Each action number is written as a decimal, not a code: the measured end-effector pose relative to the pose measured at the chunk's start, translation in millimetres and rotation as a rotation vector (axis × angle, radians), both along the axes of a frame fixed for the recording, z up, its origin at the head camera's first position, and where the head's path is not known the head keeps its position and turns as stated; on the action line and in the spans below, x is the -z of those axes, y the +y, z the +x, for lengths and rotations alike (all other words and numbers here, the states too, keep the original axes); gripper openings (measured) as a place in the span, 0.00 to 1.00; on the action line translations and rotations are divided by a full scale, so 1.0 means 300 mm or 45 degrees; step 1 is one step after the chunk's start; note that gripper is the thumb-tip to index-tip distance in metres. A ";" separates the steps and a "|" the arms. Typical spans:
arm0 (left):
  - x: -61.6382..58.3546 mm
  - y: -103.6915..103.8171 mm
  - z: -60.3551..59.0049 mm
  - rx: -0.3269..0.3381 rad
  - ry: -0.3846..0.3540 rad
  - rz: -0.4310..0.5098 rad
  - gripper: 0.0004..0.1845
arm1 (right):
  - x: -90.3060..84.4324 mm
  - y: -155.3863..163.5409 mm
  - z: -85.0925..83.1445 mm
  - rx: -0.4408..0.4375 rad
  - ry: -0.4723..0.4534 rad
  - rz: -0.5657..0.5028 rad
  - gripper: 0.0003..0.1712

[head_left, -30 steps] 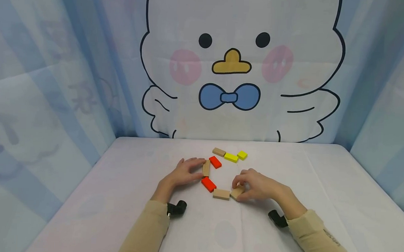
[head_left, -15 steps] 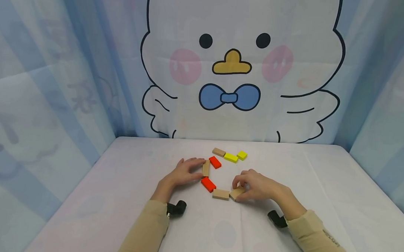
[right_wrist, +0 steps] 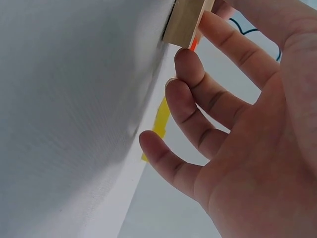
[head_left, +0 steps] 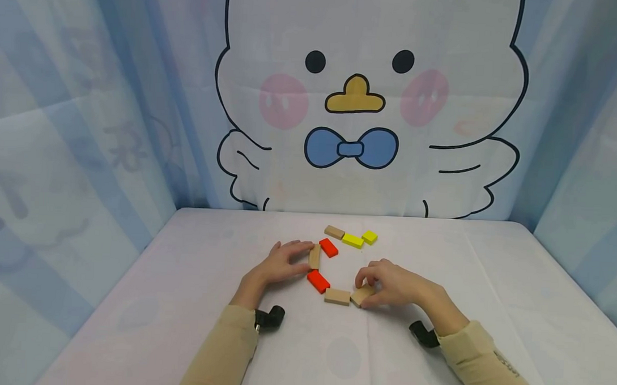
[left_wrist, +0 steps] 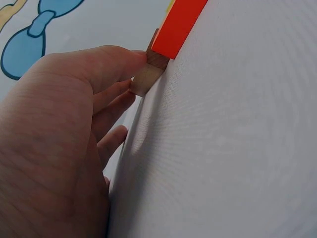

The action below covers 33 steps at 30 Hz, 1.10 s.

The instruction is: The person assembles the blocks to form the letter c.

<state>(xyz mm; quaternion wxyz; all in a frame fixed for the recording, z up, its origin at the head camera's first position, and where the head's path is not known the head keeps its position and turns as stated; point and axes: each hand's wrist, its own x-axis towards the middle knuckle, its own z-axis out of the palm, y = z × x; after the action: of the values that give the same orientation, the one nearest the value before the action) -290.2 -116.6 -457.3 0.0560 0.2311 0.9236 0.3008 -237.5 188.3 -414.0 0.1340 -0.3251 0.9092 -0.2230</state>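
— Where are we holding the blocks?
— Our left hand (head_left: 280,264) is pinching the upright tan block (head_left: 314,256) at the ring's nine o'clock; our right hand (head_left: 393,284) is clamping the angled tan block (head_left: 361,295) at five o'clock on the tabletop (head_left: 488,312).
— Anything hidden?
— Our right fingers are covering most of that block.

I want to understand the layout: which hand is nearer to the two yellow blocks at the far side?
Right, by a small margin. The right hand pinches a wooden block just below the yellow blocks; the left hand lies lower left of them, holding another wooden block.
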 end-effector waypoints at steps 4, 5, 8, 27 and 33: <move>-0.001 0.002 0.001 -0.003 -0.003 0.002 0.32 | -0.002 0.003 0.001 0.006 -0.010 -0.006 0.14; -0.002 0.002 0.001 -0.002 -0.005 0.003 0.32 | -0.002 0.003 0.001 0.005 -0.010 -0.008 0.14; -0.002 0.001 0.004 0.001 -0.010 0.013 0.32 | -0.002 0.006 0.000 -0.008 -0.009 -0.015 0.14; 0.001 0.001 -0.004 0.000 -0.002 0.000 0.32 | -0.012 0.020 -0.007 -0.006 -0.011 -0.018 0.16; 0.003 0.001 -0.005 0.008 0.005 -0.001 0.32 | -0.021 0.037 -0.019 -0.014 0.009 -0.028 0.18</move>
<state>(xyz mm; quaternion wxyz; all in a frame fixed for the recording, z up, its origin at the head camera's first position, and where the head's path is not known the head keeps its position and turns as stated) -291.8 -116.3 -458.3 0.0552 0.2346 0.9230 0.2999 -243.1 199.2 -407.6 0.1283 -0.3323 0.9054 -0.2312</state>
